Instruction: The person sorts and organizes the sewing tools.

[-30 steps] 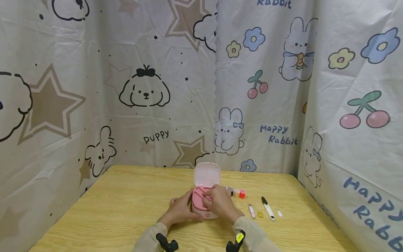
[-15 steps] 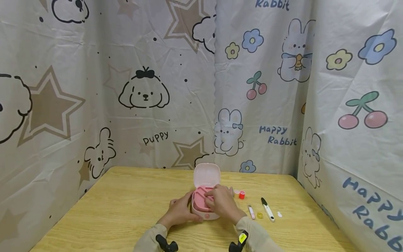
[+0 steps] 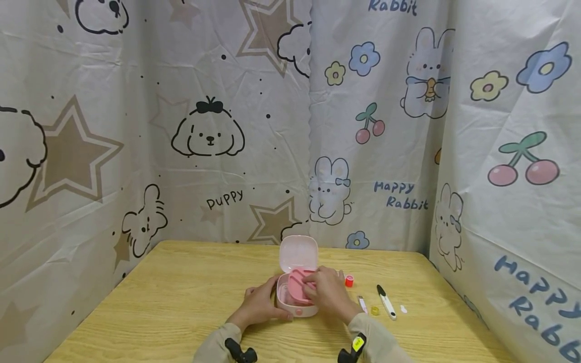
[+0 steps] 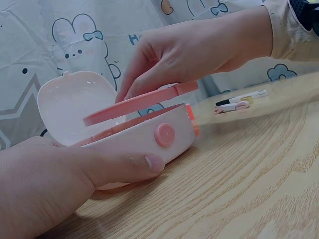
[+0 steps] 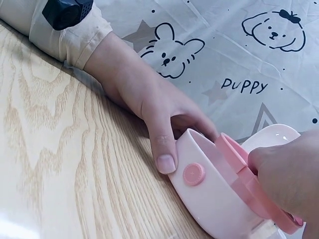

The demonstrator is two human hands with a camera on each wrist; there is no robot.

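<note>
A pale pink box (image 3: 309, 311) with a round pink button on its front stands on the table, its lid (image 3: 298, 253) raised at the back. My left hand (image 3: 259, 301) grips the box's left side, thumb (image 4: 153, 163) against the front wall. A darker pink divided tray (image 3: 296, 287) is held by my right hand (image 3: 332, 293), which pinches it from above. In the left wrist view the tray hangs tilted over the box, its right end higher. Inside the box, the left part shows; the tray and right hand hide the rest.
Right of the box on the wooden table (image 3: 190, 287) are a small red spool-like cylinder (image 3: 349, 281), a pinkish-white small tool (image 3: 362, 305), a yellow ring-shaped item (image 3: 374, 310), a slim black-and-white tool (image 3: 386, 302) and a small white piece (image 3: 403, 308). A patterned curtain surrounds the table.
My right hand has lifted the tray out of its seat and shifted it right, uncovering the left of the box's inside. My left hand has stayed on the box.
</note>
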